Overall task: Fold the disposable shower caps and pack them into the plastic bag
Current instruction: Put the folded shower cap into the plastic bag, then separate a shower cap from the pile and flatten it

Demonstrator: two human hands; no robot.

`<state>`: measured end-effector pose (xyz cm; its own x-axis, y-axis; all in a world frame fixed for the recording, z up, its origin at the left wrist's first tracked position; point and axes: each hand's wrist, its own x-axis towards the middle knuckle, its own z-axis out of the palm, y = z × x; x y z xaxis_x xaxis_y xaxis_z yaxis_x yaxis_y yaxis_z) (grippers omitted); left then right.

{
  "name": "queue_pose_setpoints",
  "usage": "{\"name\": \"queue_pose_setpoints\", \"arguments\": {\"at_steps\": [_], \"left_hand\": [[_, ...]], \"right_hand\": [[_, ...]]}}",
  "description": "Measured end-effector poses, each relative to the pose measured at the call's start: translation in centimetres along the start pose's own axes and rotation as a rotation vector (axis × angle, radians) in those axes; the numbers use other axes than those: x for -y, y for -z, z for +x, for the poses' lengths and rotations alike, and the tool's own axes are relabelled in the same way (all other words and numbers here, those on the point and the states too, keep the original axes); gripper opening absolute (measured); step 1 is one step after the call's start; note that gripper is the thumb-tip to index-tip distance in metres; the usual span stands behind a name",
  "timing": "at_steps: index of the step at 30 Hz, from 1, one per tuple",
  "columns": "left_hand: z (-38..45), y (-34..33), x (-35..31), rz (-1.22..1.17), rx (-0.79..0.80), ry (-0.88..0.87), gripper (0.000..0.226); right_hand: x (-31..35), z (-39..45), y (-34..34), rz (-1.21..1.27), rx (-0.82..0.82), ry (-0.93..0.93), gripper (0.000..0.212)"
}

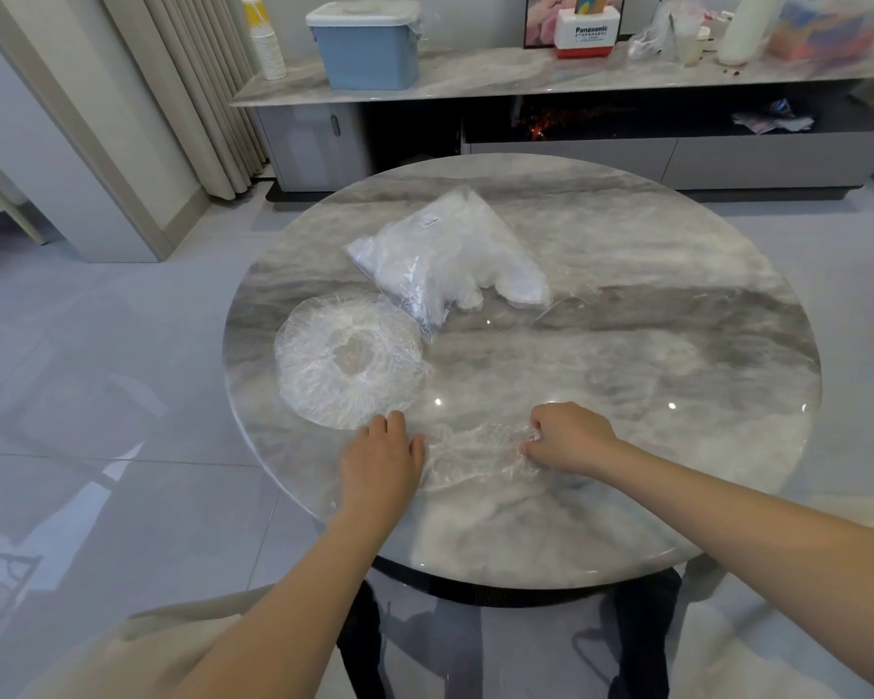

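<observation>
A clear shower cap [475,456] lies gathered into a narrow strip near the front of the round marble table [626,345]. My left hand [382,456] rests on its left end, though whether the fingers grip the film is hidden. My right hand [566,436] pinches its right end with curled fingers. A second shower cap [349,360] lies spread open as a ring at the left of the table. Behind it lies the plastic bag [445,254], holding several white folded caps, with its open end towards the right.
A low marble-topped cabinet [475,78] runs along the back with a blue lidded box [369,47], a stack of paper cups [266,40] and other clutter. Curtains hang at the back left. Glossy tiled floor surrounds the table; a beige chair back [137,643] is at my lower left.
</observation>
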<state>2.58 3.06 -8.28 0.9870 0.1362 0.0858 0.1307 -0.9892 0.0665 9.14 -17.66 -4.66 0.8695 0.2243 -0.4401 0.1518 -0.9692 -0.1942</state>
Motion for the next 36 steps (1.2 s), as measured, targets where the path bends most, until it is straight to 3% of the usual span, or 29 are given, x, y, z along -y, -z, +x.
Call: {"name": "queue_pose_setpoints", "arguments": {"at_steps": [3, 6, 8, 12, 16, 19, 24, 25, 26, 28, 30, 33, 36], "left_hand": [[-0.2, -0.2, -0.5, 0.032, -0.183, -0.050, 0.031], [-0.9, 0.5, -2.1, -0.072, -0.224, -0.188, 0.034], [-1.7, 0.8, -3.1, -0.179, -0.128, -0.275, 0.038], [-3.0, 1.2, -3.7, -0.218, 0.272, -0.366, 0.069], [-3.3, 0.5, -3.0, -0.161, 0.405, -0.460, 0.080], [-3.6, -0.2, -3.0, -0.167, 0.405, -0.469, 0.078], [-4.2, -1.1, -3.9, -0.211, 0.289, -0.418, 0.055], [-4.3, -1.1, -4.0, -0.265, 0.267, -0.404, 0.059], [-4.3, -1.0, -3.9, -0.326, 0.258, -0.385, 0.062], [-4.2, -1.0, -3.7, -0.482, 0.284, -0.325, 0.045], [-4.2, -1.3, -3.5, -0.674, 0.302, -0.273, 0.033], [-4.5, -1.0, -3.3, -0.923, 0.351, -0.125, 0.027], [-4.9, 0.5, -3.3, -1.167, 0.376, 0.094, 0.036]], "right_hand": [[-0.3, -0.2, -0.2, 0.063, 0.034, -0.054, 0.016], [-0.3, -0.6, -0.7, 0.198, 0.106, -0.100, 0.022], [0.0, -1.3, -1.0, 0.317, 0.176, -0.115, 0.023], [0.7, -2.6, -1.4, 0.531, 0.291, -0.146, 0.020], [0.8, -2.8, -1.1, 0.546, 0.392, -0.168, 0.022], [0.7, -2.7, -0.3, 0.497, 0.388, -0.139, 0.028], [1.0, -2.8, 1.4, 0.422, 0.402, -0.081, 0.035], [0.9, -2.8, 1.7, 0.363, 0.377, -0.053, 0.034], [0.7, -2.7, 1.8, 0.291, 0.316, -0.012, 0.031], [0.1, -2.5, 1.9, 0.206, 0.119, 0.106, 0.021], [-0.1, -2.3, 2.1, 0.283, 0.006, 0.243, 0.006], [0.3, -2.1, 1.8, 0.393, 0.106, 0.363, 0.020], [0.8, -2.0, 0.9, 0.445, 0.258, 0.348, 0.025]]}}
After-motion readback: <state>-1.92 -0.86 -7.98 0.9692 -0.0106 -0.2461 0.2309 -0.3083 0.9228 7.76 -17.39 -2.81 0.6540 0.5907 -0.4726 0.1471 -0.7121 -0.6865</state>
